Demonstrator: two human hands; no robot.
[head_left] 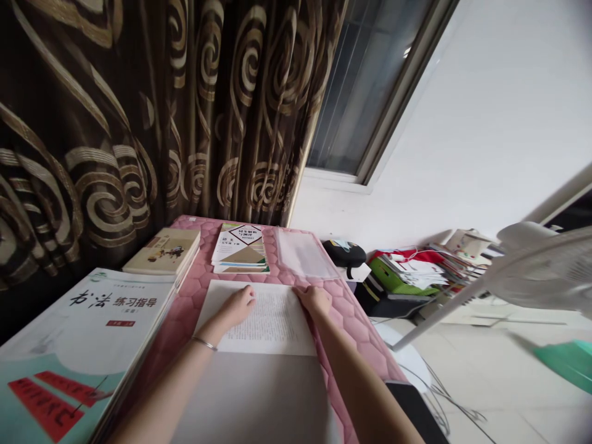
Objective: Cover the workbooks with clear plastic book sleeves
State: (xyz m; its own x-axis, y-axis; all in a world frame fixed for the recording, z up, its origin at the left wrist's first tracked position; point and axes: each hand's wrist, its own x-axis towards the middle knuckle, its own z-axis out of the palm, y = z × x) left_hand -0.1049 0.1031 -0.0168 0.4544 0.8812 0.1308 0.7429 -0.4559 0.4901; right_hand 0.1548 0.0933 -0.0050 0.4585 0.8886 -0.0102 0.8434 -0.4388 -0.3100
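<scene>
A book or booklet with a printed white page (277, 324) lies in front of me on a pink quilted table cover (185, 308). Below the print, a plain grey surface (259, 394) extends toward me; I cannot tell if it is a page or a cover. My left hand (239, 305), a bracelet on its wrist, rests closed on the upper left of the page. Whatever its curled fingers pinch is hidden. At the upper right edge, my right hand (315, 301) grips the page, thumb on top and other fingers mostly out of sight.
Stacked books, a calligraphy workbook (115, 308) and a beige one (164, 250), stand at left. Behind the page lie workbooks (241, 246) and a translucent sleeve (305, 253). Right of the table are a black case (345, 254), piled papers (416, 271) and a white fan (546, 265).
</scene>
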